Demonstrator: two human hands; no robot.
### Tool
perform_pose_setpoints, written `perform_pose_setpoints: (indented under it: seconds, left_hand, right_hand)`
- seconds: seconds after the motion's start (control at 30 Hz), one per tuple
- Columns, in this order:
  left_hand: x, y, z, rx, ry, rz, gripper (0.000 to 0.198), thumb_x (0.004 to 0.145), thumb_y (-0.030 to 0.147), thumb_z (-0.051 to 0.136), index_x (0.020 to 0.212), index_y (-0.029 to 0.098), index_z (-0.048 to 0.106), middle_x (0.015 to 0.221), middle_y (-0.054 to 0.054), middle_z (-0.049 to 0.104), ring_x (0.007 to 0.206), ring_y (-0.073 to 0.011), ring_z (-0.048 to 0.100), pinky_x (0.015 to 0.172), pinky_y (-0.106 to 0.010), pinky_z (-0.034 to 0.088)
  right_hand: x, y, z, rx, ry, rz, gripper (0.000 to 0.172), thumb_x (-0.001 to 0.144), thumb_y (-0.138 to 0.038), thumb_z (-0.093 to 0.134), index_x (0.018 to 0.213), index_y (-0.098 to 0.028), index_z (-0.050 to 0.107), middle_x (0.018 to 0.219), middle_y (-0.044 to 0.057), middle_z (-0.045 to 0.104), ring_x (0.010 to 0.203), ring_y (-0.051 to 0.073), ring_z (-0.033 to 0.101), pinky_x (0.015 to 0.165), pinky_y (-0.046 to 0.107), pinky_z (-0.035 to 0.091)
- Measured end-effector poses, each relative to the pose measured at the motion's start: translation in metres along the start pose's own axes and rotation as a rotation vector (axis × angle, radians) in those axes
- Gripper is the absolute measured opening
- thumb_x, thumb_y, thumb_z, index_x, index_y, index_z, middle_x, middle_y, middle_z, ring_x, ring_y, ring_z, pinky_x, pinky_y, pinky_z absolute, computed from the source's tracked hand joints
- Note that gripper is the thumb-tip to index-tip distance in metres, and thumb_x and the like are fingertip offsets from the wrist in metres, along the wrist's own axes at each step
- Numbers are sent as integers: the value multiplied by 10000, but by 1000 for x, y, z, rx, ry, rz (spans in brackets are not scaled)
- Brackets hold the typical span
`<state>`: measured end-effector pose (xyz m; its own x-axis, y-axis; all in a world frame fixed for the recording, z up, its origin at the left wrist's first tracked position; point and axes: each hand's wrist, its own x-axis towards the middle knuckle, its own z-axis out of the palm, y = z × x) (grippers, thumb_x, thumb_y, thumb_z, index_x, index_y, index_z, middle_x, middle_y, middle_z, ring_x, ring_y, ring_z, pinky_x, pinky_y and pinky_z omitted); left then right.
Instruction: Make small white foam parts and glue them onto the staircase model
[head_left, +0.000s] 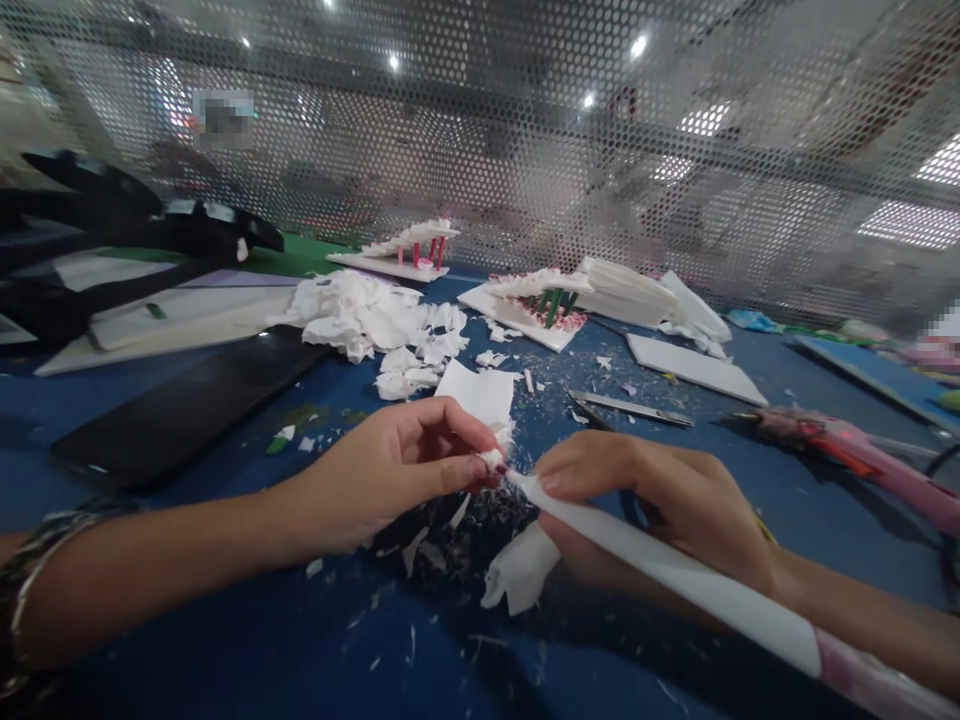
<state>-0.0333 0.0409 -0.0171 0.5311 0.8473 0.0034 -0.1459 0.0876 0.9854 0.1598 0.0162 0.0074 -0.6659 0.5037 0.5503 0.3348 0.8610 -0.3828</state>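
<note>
My right hand [660, 505] grips a long white rolled paper stick [675, 575] that runs from the middle of the view to the lower right corner, its far end pinkish. My left hand [397, 470] pinches a small scrap of white paper [491, 458] at the stick's tip, thumb and fingers pressed together. A larger torn white sheet [480, 395] stands just behind the fingers. Both hands hover over a blue table [225, 640] above a dark patch littered with white shreds [450, 535] and a crumpled white piece [521, 575].
A heap of torn white paper [367, 320] lies behind my left hand. A black flat slab [187, 405] sits to the left. Two small white foam models [409, 250] [536, 300] stand at the back before a perforated metal screen. A pink glue gun [847, 455] and a blade [630, 405] lie right.
</note>
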Motion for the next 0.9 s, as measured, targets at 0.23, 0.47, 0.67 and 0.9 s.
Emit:
perform_pose_setpoints:
  seconds: [0.23, 0.47, 0.67, 0.9]
  left_hand:
    - [-1, 0, 0, 58, 2, 36, 69, 682, 127, 619, 643, 141, 563, 760, 9, 599, 654, -64, 561, 617, -163, 437]
    - [-1, 0, 0, 57, 11, 44, 73, 677, 128, 617, 636, 141, 558, 760, 0, 593, 661, -78, 557, 622, -182, 437]
    - [-2, 0, 1, 48, -4, 49, 76, 690, 123, 608, 637, 144, 558, 767, 7, 591, 672, -71, 556, 630, -170, 432]
    - [-2, 1, 1, 63, 13, 50, 71, 676, 122, 612, 636, 140, 556, 763, 1, 589, 666, -76, 553, 624, -178, 431]
  right_hand:
    - [-1, -2, 0, -33, 15, 7, 119, 730, -90, 536, 790, -175, 477, 736, 11, 606, 687, 76, 588, 590, 156, 469]
    - [-2, -2, 0, -30, -5, 10, 118, 733, -85, 530, 767, -180, 469, 738, 8, 605, 705, 79, 590, 608, 157, 470]
    - [-1, -1, 1, -46, 11, 6, 134, 730, -89, 534, 801, -179, 466, 744, 13, 605, 696, 79, 586, 595, 168, 475]
    - [1, -2, 0, -44, -1, 8, 111, 745, -109, 525, 796, -189, 467, 734, 7, 606, 703, 81, 588, 605, 172, 480]
